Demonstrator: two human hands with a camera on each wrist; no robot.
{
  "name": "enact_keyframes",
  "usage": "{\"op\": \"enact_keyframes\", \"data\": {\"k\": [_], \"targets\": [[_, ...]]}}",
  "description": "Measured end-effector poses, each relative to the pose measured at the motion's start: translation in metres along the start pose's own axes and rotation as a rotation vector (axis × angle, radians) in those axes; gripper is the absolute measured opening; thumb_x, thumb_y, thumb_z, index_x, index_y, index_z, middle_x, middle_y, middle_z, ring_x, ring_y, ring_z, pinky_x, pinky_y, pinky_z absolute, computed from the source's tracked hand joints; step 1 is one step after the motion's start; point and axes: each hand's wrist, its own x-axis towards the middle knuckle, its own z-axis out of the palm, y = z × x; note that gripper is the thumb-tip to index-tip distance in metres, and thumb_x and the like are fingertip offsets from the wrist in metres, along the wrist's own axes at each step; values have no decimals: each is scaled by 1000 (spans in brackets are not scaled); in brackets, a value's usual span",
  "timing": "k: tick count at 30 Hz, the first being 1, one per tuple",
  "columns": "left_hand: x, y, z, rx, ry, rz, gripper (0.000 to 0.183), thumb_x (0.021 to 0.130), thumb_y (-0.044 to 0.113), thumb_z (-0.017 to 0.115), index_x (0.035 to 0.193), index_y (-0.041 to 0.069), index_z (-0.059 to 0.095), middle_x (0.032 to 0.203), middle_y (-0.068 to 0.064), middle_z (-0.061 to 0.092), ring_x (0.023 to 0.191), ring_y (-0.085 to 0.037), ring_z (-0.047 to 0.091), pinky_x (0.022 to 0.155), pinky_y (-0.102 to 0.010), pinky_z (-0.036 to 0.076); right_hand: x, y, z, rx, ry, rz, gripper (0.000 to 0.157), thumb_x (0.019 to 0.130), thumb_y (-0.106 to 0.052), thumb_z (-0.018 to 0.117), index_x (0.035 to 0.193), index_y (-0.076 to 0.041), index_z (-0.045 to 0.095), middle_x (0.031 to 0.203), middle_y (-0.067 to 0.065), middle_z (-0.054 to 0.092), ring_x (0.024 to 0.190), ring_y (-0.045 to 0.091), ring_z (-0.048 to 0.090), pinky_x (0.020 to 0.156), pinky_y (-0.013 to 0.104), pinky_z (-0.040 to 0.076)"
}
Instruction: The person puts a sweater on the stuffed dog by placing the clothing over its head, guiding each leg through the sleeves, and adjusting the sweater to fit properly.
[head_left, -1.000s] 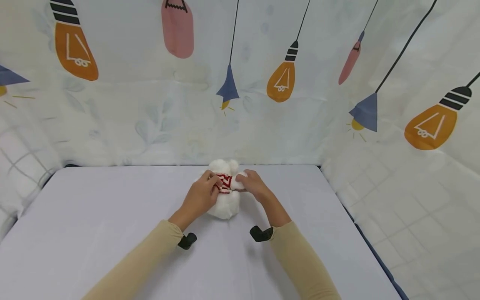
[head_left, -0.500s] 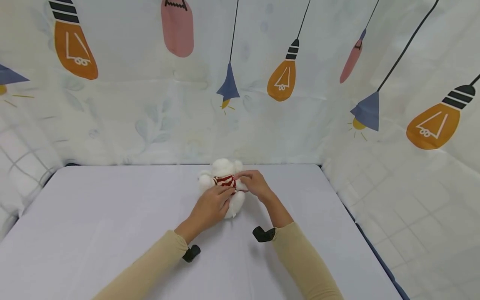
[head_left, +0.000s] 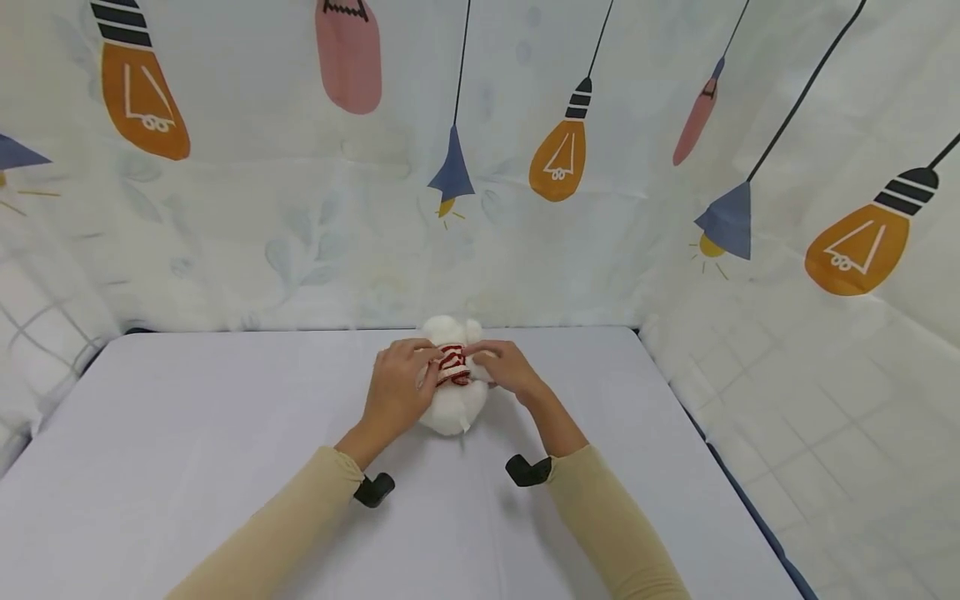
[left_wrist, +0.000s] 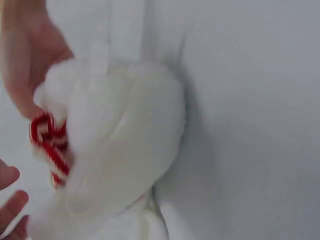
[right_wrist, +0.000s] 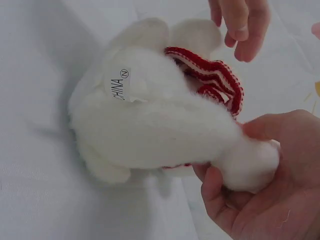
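A white plush toy (head_left: 456, 410) in a red-and-white striped knitted top (head_left: 452, 364) is on the table near its back edge. My right hand (head_left: 512, 368) grips one stubby arm of the toy; its thumb and fingers wrap round the fluffy end (right_wrist: 250, 165) in the right wrist view. My left hand (head_left: 397, 386) is at the toy's left side, close to the knitted top. In the left wrist view its fingertips (left_wrist: 12, 207) are beside the toy with nothing pinched between them. The knit is bunched up, and my hands cover part of the toy.
A white cloth covers the table (head_left: 225, 433). Behind it hangs a pale curtain (head_left: 337, 242) printed with bulbs and lamps, which continues along both sides. Black wrist cameras (head_left: 528, 471) sit on my wrists. A small printed label (right_wrist: 120, 84) is on the toy.
My left hand has moved from across the toy's lower body up to its left side. The toy has turned slightly and its knit has shifted. My right hand has stayed almost in place.
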Motion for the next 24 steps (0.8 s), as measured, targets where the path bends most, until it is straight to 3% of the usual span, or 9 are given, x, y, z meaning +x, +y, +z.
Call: {"op": "enact_keyframes", "data": {"k": [2,6,8,10,13,17,21,24], "targets": [[4,-8,-2,-56,-28,-146,19,88,11,66,107,7,69,114,-13,62,107,-33,57,88,-51,45,1,1,2,-18,26,3,23,95,-29,60,113,-19,70,133,3,59,109,20,58,69,31,55],[8,-20,-1,-146,-224,-432,33,92,25,62,120,8,61,122,-18,56,111,-38,56,91,-53,47,3,3,7,-53,77,35,27,89,-32,69,109,-14,64,131,7,57,99,21,59,66,29,52],[8,-24,1,-177,-314,-534,37,92,32,61,122,11,58,124,-19,58,113,-37,58,91,-52,48,3,5,9,-56,87,65,33,86,-32,72,111,-13,59,130,9,55,94,22,58,64,28,51],[8,-29,3,-215,-356,-597,36,91,33,61,120,12,57,124,-18,61,112,-35,59,89,-51,49,3,6,12,-50,82,89,39,85,-33,73,115,-14,57,130,11,55,94,23,59,64,29,52],[7,-33,5,-291,-345,-657,30,90,29,62,116,14,60,125,-16,61,113,-34,59,88,-49,51,3,6,14,-61,84,81,42,85,-35,73,119,-15,58,133,12,54,105,25,58,71,32,53],[7,-35,3,-328,-295,-648,25,88,19,62,112,14,62,123,-17,60,112,-35,57,84,-48,53,1,4,16,-68,139,30,32,85,-31,73,111,-15,64,132,11,57,114,26,54,79,34,50],[8,-34,2,-271,-227,-583,25,80,13,66,105,10,64,109,-18,61,103,-35,57,81,-49,53,-1,3,17,-47,193,-11,23,84,-23,74,102,-15,64,123,9,62,102,24,58,74,31,49],[9,-32,2,-236,-216,-549,25,77,12,68,101,10,64,103,-17,59,98,-35,57,79,-49,52,0,3,19,-34,200,-23,19,83,-19,73,97,-16,62,114,8,62,92,21,56,68,29,47]]}}
